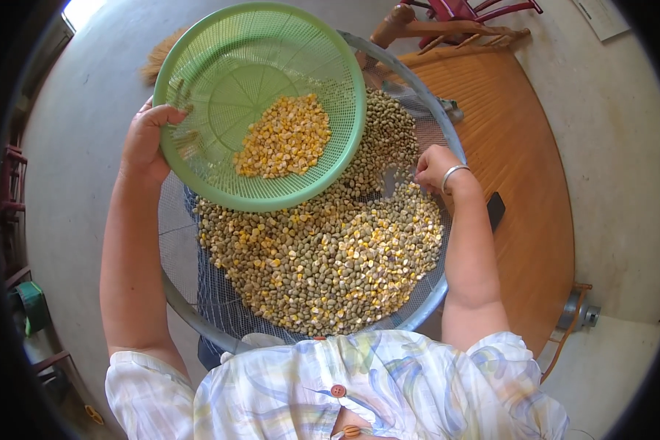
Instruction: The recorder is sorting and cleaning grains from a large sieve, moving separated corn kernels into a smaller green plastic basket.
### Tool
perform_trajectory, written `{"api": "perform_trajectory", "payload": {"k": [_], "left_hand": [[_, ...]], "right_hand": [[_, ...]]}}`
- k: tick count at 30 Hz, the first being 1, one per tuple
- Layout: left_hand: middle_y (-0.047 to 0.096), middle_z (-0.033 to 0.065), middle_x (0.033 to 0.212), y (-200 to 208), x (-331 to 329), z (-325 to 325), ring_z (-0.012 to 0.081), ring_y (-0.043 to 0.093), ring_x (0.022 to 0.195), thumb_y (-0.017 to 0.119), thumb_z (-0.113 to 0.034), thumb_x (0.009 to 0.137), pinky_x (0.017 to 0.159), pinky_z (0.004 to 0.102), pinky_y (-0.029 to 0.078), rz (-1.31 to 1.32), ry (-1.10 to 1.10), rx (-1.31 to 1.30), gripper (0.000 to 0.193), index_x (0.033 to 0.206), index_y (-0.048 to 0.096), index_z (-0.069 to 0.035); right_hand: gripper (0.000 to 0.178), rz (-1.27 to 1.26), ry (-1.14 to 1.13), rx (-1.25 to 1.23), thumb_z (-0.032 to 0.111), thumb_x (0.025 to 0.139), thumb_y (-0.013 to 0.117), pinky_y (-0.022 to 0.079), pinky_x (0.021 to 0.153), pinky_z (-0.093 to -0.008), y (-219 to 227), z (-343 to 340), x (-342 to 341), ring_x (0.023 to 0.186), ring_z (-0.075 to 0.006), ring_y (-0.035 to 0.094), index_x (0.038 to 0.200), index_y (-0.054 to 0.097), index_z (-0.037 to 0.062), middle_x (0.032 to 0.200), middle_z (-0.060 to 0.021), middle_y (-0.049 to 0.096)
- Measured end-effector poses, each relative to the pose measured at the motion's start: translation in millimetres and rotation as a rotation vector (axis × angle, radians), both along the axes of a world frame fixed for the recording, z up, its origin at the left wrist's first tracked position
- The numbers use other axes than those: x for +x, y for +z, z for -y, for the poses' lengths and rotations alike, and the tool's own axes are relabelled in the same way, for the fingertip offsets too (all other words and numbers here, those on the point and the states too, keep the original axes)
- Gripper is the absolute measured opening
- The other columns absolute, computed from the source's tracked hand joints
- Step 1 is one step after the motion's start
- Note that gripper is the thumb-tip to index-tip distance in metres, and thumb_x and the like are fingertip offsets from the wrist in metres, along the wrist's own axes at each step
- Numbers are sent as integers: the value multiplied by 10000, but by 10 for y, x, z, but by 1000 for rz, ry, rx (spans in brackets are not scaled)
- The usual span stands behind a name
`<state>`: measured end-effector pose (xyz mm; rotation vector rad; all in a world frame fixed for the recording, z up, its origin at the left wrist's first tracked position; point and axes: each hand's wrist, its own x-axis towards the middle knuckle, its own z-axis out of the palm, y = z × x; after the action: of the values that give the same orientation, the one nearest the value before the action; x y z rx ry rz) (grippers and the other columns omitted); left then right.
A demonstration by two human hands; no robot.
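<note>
Left hand [145, 143] grips the rim of one green basket [220, 66], thumb over the edge, basket tilted above the sieve's far left. Right hand [434, 167], silver bangle on the wrist, fingers curled down into the grain; whether pinching, cannot tell. One pile of yellow corn [286, 137] in the basket, close to the left hand. One round mesh sieve [429, 301] holds mixed green beans and corn [330, 257], bare mesh at left. Wooden mat [524, 183] right, concrete floor [81, 95] open at left.

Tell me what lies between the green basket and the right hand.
In the head view, only mixed grey-green beans and yellow corn kernels on the round mesh sieve lie between the green basket, held by the left hand, and the right hand.
</note>
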<state>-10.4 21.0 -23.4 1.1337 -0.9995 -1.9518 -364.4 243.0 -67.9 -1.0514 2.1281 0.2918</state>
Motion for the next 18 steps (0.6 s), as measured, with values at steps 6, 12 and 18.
{"api": "perform_trajectory", "payload": {"k": [6, 12, 18], "left_hand": [[528, 171, 922, 63, -53, -22, 233, 580, 755, 470, 19, 692, 650, 350, 533, -33, 5, 3, 417, 1102, 409, 61], [530, 168, 916, 32, -18, -25, 223, 581, 751, 465, 23, 705, 654, 341, 531, -20, 35, 9, 419, 1118, 403, 67], [529, 172, 922, 6, -14, 10, 226, 582, 752, 462, 24, 707, 653, 344, 531, -27, -1, -4, 435, 1134, 390, 70]], "right_hand": [[107, -61, 147, 41, 52, 605, 651, 472, 522, -327, -85, 81, 88, 492, -217, 577, 647, 605, -35, 552, -136, 577], [72, 105, -52, -77, 42, 636, 634, 450, 456, -279, -113, 44, 40, 477, -159, 557, 614, 584, -5, 564, -87, 580], [112, 634, -412, -398, 84, 692, 635, 449, 498, -231, -91, -74, -88, 547, -105, 550, 763, 594, 8, 637, -34, 588]]}}
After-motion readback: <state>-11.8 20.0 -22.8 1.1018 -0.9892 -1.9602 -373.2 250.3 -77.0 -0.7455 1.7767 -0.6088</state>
